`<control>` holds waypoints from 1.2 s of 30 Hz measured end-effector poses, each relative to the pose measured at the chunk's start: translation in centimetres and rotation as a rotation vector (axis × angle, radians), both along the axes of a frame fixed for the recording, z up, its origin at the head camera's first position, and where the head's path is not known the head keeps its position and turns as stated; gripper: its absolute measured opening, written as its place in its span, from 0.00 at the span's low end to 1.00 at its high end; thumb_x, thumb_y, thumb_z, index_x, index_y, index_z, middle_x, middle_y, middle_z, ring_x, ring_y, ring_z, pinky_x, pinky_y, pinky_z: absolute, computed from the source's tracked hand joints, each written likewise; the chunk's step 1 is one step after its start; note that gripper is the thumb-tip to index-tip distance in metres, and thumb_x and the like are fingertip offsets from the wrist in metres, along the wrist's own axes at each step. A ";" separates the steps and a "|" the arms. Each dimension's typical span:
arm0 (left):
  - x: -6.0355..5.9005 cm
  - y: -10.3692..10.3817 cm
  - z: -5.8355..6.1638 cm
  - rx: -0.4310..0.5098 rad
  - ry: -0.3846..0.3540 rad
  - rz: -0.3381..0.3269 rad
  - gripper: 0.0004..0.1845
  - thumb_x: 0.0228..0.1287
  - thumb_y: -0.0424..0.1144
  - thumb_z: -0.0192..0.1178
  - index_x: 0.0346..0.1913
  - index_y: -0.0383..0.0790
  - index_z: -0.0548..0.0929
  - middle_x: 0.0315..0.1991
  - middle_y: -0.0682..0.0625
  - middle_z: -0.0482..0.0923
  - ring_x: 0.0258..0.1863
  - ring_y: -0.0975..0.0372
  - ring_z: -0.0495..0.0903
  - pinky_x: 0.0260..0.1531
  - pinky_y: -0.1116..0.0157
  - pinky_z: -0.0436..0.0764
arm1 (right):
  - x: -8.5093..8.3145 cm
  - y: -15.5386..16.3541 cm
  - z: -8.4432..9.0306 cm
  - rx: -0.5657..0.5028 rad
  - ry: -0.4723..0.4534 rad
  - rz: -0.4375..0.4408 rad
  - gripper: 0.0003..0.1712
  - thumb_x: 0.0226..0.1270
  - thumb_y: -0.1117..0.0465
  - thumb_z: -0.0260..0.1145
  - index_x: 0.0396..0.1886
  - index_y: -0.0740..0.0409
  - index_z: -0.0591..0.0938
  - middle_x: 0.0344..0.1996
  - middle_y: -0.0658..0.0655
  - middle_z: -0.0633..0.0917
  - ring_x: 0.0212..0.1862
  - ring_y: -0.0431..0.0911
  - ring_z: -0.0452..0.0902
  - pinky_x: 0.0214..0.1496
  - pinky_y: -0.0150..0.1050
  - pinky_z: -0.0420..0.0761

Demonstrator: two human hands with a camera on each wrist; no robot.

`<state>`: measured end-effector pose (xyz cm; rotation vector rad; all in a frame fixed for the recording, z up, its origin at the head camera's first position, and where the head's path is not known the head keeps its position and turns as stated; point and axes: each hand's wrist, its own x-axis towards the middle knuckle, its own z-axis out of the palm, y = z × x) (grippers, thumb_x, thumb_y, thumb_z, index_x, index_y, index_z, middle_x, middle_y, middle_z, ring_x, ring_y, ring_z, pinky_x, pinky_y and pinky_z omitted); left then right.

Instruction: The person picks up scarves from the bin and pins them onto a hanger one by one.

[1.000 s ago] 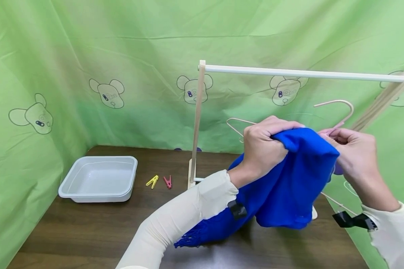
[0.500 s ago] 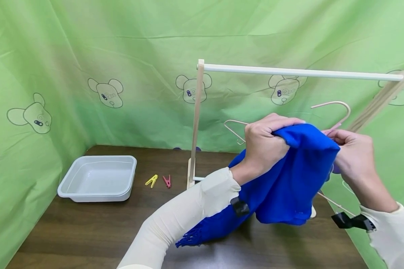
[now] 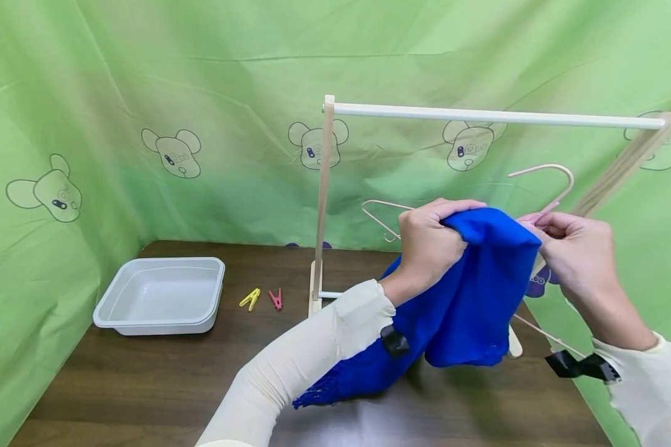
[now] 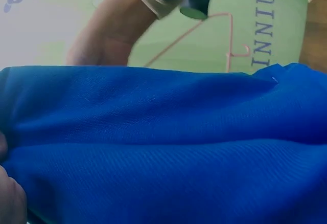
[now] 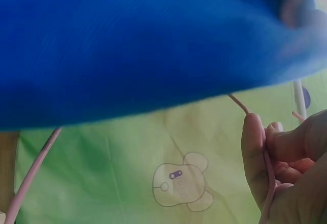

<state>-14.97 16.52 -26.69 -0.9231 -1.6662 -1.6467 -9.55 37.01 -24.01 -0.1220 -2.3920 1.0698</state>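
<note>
Scarf, blue, fringed [image 3: 481, 292]: one, above the desk [image 3: 201, 375] and before the hanger, bunched at the top, its fringe trailing low at near left; whether the fringe touches wood cannot be told.

Left hand [image 3: 432, 239]: fingers closed over the scarf's upper edge, presumably to carry its weight and keep the fold raised.

Right hand [image 3: 578, 254]: thumb and fingers pinching the hanger at the neck, a grip that would steady the frame while leaving the hook clear.

Clothes hanger, pink wire [image 3: 549, 207]: one, held up under the rail, hook bare, one corner protruding either side of the cloth.

Clothes rack, pale wood with white rail [image 3: 481, 116]: one, standing behind the hands; nothing visible hangs on its rail.

Basin, white plastic [image 3: 159, 325]; clothespin, yellow [image 3: 254, 295]; clothespin, red [image 3: 278, 305]: on the desk at left, clear of the work and seemingly set aside within reach.

By view: the right wrist alone shows the wire lying between thumb and finger and re-emerging beneath the scarf; the left wrist adds lettering on the green backdrop [image 4: 263, 29] and a small hanger notch. Whether cloth passes through the hanger: hidden in all.
</note>
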 end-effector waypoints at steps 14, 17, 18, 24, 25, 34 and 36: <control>-1.6 0.8 -2.8 0.008 -0.057 0.144 0.13 0.51 0.24 0.64 0.38 0.39 0.91 0.35 0.49 0.91 0.37 0.66 0.90 0.42 0.83 0.79 | 0.6 -1.6 0.3 -0.272 0.035 0.198 0.05 0.65 0.67 0.71 0.30 0.55 0.89 0.22 0.44 0.89 0.19 0.39 0.85 0.28 0.26 0.83; -2.0 0.8 -3.4 -0.013 -0.041 0.176 0.11 0.52 0.25 0.65 0.39 0.39 0.90 0.37 0.48 0.91 0.39 0.63 0.90 0.45 0.82 0.79 | 0.7 -1.9 0.4 -0.428 0.097 0.299 0.03 0.64 0.71 0.70 0.31 0.64 0.89 0.23 0.50 0.90 0.20 0.41 0.85 0.26 0.31 0.84; -2.1 0.9 -3.7 -0.025 -0.034 0.185 0.11 0.53 0.26 0.65 0.39 0.39 0.90 0.38 0.49 0.91 0.41 0.63 0.90 0.47 0.82 0.78 | 0.7 -2.0 0.4 -0.464 0.114 0.324 0.03 0.64 0.73 0.70 0.31 0.66 0.88 0.24 0.52 0.90 0.20 0.41 0.85 0.26 0.32 0.84; -2.6 0.9 -4.9 -0.084 0.019 0.214 0.09 0.56 0.26 0.65 0.39 0.39 0.89 0.40 0.49 0.90 0.44 0.62 0.88 0.53 0.81 0.77 | 0.9 -2.3 0.4 -0.503 0.137 0.364 0.02 0.62 0.75 0.70 0.33 0.68 0.88 0.25 0.53 0.91 0.22 0.41 0.86 0.25 0.33 0.84; -2.7 0.9 -5.1 -0.098 0.033 0.219 0.09 0.57 0.27 0.65 0.39 0.39 0.89 0.40 0.49 0.90 0.44 0.62 0.88 0.53 0.82 0.76 | 0.9 -2.4 0.3 -0.501 0.136 0.362 0.02 0.63 0.74 0.70 0.33 0.68 0.88 0.25 0.53 0.91 0.22 0.41 0.86 0.25 0.33 0.84; -3.4 0.8 -5.8 -0.333 0.039 0.263 0.17 0.52 0.22 0.61 0.41 0.41 0.91 0.39 0.52 0.90 0.45 0.64 0.87 0.52 0.78 0.79 | 1.0 -2.7 0.2 -0.508 0.111 0.353 0.02 0.63 0.73 0.71 0.33 0.68 0.88 0.25 0.54 0.91 0.20 0.42 0.85 0.24 0.33 0.84; -3.5 0.6 -6.0 -0.454 0.011 0.299 0.19 0.50 0.22 0.61 0.42 0.43 0.92 0.40 0.54 0.90 0.45 0.65 0.86 0.50 0.77 0.80 | 1.1 -2.7 0.1 -0.528 0.104 0.360 0.02 0.63 0.74 0.70 0.33 0.68 0.89 0.25 0.55 0.91 0.21 0.42 0.85 0.24 0.33 0.84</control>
